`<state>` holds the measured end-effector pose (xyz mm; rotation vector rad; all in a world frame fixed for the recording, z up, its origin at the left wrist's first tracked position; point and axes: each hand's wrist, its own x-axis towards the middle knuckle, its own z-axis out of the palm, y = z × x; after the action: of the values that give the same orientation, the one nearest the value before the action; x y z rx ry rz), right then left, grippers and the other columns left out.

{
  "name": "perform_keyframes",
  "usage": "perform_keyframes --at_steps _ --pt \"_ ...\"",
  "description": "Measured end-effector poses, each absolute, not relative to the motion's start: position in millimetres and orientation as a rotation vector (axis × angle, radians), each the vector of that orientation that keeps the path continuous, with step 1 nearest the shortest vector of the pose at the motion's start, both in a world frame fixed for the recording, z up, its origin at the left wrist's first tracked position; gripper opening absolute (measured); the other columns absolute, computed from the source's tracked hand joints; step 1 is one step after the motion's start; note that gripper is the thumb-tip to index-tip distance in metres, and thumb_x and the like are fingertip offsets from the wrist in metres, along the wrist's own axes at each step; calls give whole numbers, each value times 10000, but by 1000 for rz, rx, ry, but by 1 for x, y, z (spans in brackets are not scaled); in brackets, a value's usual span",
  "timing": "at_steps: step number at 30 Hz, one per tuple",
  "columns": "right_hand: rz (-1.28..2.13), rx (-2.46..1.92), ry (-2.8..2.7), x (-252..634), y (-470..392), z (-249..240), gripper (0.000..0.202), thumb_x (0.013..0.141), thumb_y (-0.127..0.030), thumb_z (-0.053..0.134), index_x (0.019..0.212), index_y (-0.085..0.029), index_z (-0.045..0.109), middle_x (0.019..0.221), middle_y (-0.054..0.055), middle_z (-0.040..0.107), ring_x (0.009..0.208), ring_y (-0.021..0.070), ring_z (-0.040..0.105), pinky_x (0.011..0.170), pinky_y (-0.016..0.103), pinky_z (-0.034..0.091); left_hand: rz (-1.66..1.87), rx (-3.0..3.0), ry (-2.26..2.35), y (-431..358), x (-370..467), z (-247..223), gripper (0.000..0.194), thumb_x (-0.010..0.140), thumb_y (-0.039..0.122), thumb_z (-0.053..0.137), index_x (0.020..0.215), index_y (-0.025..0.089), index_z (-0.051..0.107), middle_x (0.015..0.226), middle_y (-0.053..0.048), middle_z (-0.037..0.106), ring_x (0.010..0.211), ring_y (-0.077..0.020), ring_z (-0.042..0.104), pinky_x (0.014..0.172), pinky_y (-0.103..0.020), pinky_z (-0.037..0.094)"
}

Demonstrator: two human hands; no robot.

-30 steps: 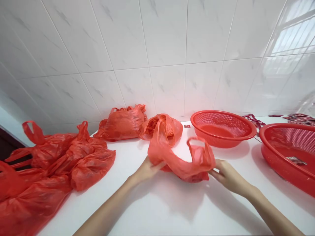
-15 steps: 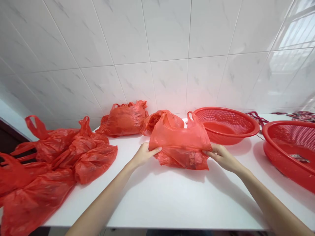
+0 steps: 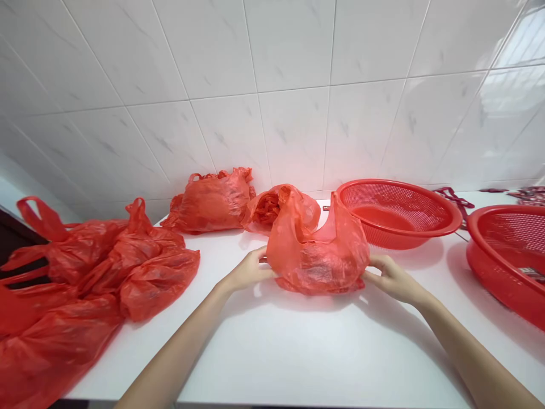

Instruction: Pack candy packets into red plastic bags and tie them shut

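Observation:
A red plastic carrier bag (image 3: 319, 264) rests on the white table in front of me, its two handle loops standing up and something bulky inside that I cannot make out. At its left side, my left hand (image 3: 248, 270) is closed on the bag, with the fingertips hidden behind the plastic. My right hand (image 3: 394, 278) grips the opposite side, thumb towards me and fingers partly out of sight. A small dark red edge shows by the left fingers; its kind is unclear. Right behind lies a crumpled bundle of red plastic bags (image 3: 268, 207).
Several filled red bags (image 3: 159, 278) lie piled on the left. Another full bag (image 3: 213, 201) leans near the tiled wall (image 3: 293, 130). Two red mesh baskets stand on the right, one farther back (image 3: 398, 230) and one nearer (image 3: 494, 272). Dark red straps (image 3: 455, 196) lie behind them.
The bag has gone from flattened to rounder and puffed out, its handles more upright. Both hands have shifted from pinching its front corners to its sides. The view has tilted slightly.

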<state>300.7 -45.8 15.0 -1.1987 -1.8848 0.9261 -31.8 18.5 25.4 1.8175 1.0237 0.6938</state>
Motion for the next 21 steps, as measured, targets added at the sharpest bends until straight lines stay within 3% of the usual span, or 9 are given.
perform_keyframes --at_steps 4,7,11,15,21 --pt "1031 -1119 -1925 296 -48 16 315 901 -425 638 1110 -217 750 1176 71 731 1032 276 666 893 353 546 702 1701 886 25 -21 17 624 647 366 823 1218 182 652 1286 -109 694 1153 -313 652 980 -413 521" --pt "1042 -1104 -1932 293 -49 12 365 883 -441 667 1171 -223 724 1237 81 701 1110 290 635 964 376 517 814 1621 869 27 -14 5 508 661 349 821 1123 178 700 1228 -110 722 1120 -307 663 944 -395 531" --pt "1059 -1203 -1772 289 -47 1 407 923 -547 568 964 -187 755 922 68 735 845 242 660 754 333 547 905 1440 926 21 -14 -11 307 689 340 796 929 153 756 1028 -106 779 962 -280 708 874 -386 543" --pt "1087 -1300 -1504 284 -47 -4 561 842 -702 572 791 -166 726 600 11 615 544 163 524 525 286 456 953 1256 891 16 -15 -19 317 689 376 792 892 134 761 903 -92 787 891 -271 719 867 -391 537" --pt "1228 -1272 -1250 282 -49 -8 561 783 -693 678 926 -157 764 700 55 690 619 201 590 576 309 482 1032 1232 920 16 -12 -25 313 645 363 828 853 140 757 914 -82 785 890 -257 704 858 -365 520"
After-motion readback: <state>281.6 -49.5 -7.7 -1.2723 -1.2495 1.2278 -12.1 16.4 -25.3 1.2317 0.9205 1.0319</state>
